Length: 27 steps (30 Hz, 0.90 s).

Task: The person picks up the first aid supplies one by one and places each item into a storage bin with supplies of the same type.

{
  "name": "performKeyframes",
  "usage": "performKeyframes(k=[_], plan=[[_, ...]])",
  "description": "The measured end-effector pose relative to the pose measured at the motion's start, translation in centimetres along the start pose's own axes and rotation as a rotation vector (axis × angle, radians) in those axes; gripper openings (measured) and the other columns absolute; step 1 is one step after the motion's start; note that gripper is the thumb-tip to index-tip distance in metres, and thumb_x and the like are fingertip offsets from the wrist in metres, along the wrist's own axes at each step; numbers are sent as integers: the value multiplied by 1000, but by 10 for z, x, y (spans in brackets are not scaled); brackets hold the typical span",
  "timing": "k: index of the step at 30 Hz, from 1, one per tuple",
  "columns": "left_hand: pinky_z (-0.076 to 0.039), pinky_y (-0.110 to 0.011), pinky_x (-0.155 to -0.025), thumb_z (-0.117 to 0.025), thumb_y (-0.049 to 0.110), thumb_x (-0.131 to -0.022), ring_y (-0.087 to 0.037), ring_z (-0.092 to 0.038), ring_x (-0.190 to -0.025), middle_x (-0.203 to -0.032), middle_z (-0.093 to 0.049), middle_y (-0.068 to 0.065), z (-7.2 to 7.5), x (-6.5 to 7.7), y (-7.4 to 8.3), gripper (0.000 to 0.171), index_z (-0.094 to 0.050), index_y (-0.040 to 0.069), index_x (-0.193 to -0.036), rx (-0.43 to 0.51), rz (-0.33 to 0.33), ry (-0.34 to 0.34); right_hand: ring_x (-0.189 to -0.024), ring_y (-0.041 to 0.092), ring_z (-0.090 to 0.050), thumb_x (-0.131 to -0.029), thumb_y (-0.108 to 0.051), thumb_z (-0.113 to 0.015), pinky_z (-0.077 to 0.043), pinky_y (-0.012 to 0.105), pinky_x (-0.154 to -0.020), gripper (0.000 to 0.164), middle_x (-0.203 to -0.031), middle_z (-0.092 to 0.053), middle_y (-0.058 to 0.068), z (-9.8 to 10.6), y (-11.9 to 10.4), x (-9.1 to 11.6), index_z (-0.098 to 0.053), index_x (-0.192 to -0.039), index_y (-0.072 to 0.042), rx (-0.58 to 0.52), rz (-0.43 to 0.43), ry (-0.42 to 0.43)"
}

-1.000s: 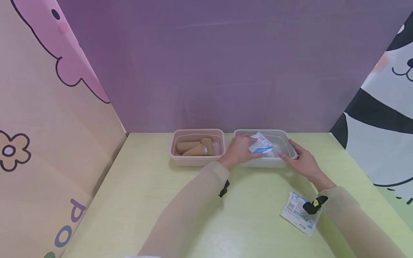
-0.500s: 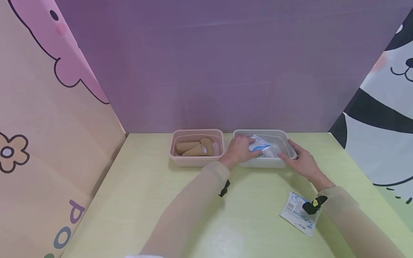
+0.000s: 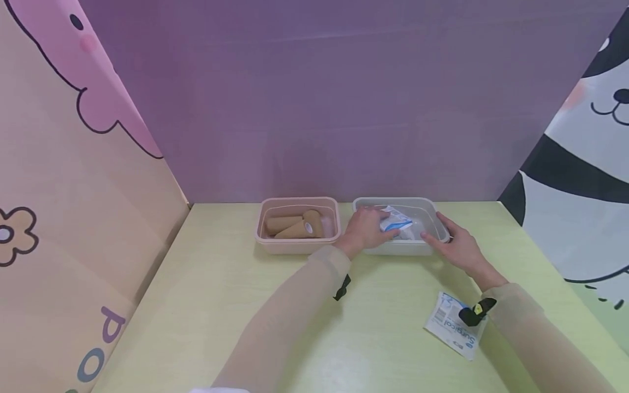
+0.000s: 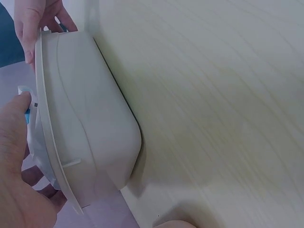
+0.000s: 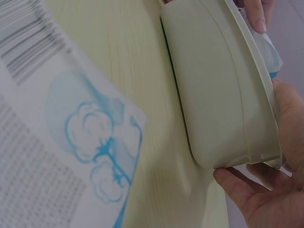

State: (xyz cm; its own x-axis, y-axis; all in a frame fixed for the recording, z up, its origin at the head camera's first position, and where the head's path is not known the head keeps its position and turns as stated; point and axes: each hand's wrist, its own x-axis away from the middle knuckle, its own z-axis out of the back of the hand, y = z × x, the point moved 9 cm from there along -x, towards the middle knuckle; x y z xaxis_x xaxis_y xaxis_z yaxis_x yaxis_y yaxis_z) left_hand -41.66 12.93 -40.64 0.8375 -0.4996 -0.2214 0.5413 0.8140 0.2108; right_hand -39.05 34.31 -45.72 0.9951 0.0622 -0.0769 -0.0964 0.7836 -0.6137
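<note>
In the head view my left hand (image 3: 367, 228) reaches over the near left rim of a pale grey plastic bin (image 3: 398, 249). Between its thumb and fingers it pinches a small white packet with blue print (image 3: 396, 219), low inside the bin. Part of that packet is hidden by the hand. At the bin's right end my right hand (image 3: 459, 246) grips the rim; the right wrist view shows its thumb (image 5: 288, 96) up at the rim and fingers against the bin's outer wall (image 5: 209, 90). Clear or whitish contents in the bin are hard to make out.
To the left stands a pink bin (image 3: 297, 248) with several brown rolls (image 3: 295, 230) in it. A flat white packet marked "Surgical" (image 3: 452, 327) lies on the table (image 3: 236, 305), partly below my right wrist. A purple wall (image 3: 314, 109) rises behind both bins.
Over the last second my left hand has lowered the small packet a little and tilted it into the bin. My right hand keeps its grip on the rim. The head view has shifted slightly.
</note>
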Motion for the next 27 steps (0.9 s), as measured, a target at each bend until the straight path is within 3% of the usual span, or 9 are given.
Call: performKeyframes(k=[6,14,27], plan=[[-52,-31,-108,-64,60,-101,-19,-63,-134,-148,-67,4,-2,0,-1,59,-65,25,-148,25,34,-11,-150,63,-33,-104,-55,-62,-35,74,-116,96,-165,-29,40,1,-1,1,-15,-170,-4,-4,6,10],[-41,-33,-124,-58,61,-104,-19,-48,-153,-159,-58,2,-4,0,1,58,-63,28,-150,-14,47,-15,-150,63,-33,-105,-54,-62,-35,74,-116,96,-166,-28,39,0,-1,1,-12,-170,-5,5,3,-3],[-42,-35,-123,-60,60,-103,-22,-53,-149,-156,-61,1,10,4,9,59,-61,26,-152,24,-8,42,-149,62,-34,-105,-54,-62,-36,74,-116,95,-166,-30,39,0,-2,1,-14,-170,-4,4,15,7]])
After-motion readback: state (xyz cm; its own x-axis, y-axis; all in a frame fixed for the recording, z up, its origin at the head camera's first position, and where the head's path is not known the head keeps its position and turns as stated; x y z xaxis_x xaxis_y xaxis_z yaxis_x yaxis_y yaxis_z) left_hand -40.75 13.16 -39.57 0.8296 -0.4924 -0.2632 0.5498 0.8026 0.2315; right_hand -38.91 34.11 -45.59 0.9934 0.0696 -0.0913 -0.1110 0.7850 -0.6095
